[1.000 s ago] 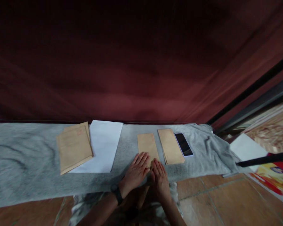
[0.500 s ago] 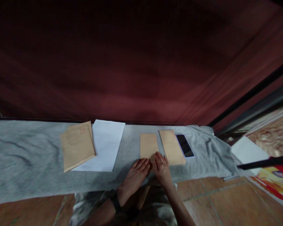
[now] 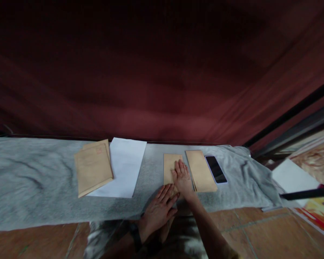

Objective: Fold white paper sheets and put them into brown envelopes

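Observation:
A brown paper envelope lies on the grey cloth right in front of me. My right hand rests flat on its right part, fingers stretched out and pointing away from me. At the envelope's near end, my left hand lies with its fingers spread, the fingertips touching the lower edge; a dark band circles that wrist. Part of the envelope is hidden under both hands. Just to the right of my right hand is a stack of brown envelopes, and beside it a phone with a dark screen.
Grey cloth covers the long narrow surface. On the left, larger brown envelopes overlap white paper sheets. A dark red panel rises along the far edge. Dark bars and a printed package are at the right, above tiled floor.
My right hand has slid forward and flattened onto the envelope. My left hand's fingers have spread at its near end. The view has shifted slightly.

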`<state>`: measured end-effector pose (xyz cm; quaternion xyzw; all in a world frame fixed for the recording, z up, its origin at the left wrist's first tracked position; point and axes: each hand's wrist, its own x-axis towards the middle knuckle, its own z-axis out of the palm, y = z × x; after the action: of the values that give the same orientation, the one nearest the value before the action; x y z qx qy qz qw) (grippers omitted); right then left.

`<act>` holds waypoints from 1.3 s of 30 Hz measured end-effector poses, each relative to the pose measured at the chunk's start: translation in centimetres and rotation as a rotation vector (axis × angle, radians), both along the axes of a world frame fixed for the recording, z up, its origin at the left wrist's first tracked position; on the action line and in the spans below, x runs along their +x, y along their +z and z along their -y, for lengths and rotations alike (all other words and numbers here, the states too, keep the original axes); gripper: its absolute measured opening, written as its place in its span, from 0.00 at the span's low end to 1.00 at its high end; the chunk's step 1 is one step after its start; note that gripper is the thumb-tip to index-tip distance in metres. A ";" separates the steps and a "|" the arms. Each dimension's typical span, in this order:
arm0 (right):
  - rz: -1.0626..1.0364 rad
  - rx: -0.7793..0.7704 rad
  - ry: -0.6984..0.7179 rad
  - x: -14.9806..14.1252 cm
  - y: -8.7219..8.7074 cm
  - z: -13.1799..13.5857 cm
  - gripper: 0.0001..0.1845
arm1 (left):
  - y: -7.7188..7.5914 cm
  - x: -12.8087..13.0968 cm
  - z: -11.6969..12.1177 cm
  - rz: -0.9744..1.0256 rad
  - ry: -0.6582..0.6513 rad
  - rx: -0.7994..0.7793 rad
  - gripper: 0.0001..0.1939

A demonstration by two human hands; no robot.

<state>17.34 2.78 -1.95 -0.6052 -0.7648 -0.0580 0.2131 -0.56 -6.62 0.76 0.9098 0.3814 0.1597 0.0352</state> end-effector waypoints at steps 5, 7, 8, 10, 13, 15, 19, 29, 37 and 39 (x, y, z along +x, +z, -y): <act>-0.014 -0.016 -0.081 -0.4 0.4 -1.4 0.29 | -0.4 0.1 0.1 0.004 -0.020 -0.040 0.32; -0.016 -0.048 -0.008 -1.1 0.6 -1.5 0.28 | -0.6 0.1 0.2 0.011 -0.017 -0.055 0.32; -0.012 -0.070 0.053 -1.5 0.6 -1.4 0.28 | -0.6 0.2 0.3 0.013 -0.014 -0.062 0.31; 0.005 -0.112 0.159 -2.4 0.6 -1.4 0.26 | -0.6 0.1 0.3 0.004 -0.017 -0.074 0.28; 0.012 -0.129 0.184 -3.2 0.5 -1.6 0.26 | -0.6 0.0 0.2 -0.013 -0.026 -0.076 0.27; 0.006 -0.122 0.157 -3.2 0.5 -2.1 0.26 | -0.6 0.1 0.2 -0.005 -0.031 -0.066 0.29; 0.006 -0.106 0.096 -2.8 0.5 -3.4 0.26 | -1.1 0.2 0.1 -0.004 -0.017 -0.038 0.35; -0.012 -0.004 0.008 -1.5 -0.1 -2.4 0.28 | -0.7 0.0 0.0 0.015 -0.014 -0.055 0.32; -0.114 -0.008 0.084 0.9 -1.0 3.4 0.27 | -0.5 0.2 0.0 0.023 -0.018 -0.016 0.27; -0.174 -0.019 0.059 1.1 -1.0 4.6 0.27 | -0.8 0.3 0.0 0.014 -0.015 0.001 0.27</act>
<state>18.47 -1.84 -2.92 -0.5873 -0.7612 0.0083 0.2747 -0.31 -6.63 0.01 0.9116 0.3742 0.1658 0.0388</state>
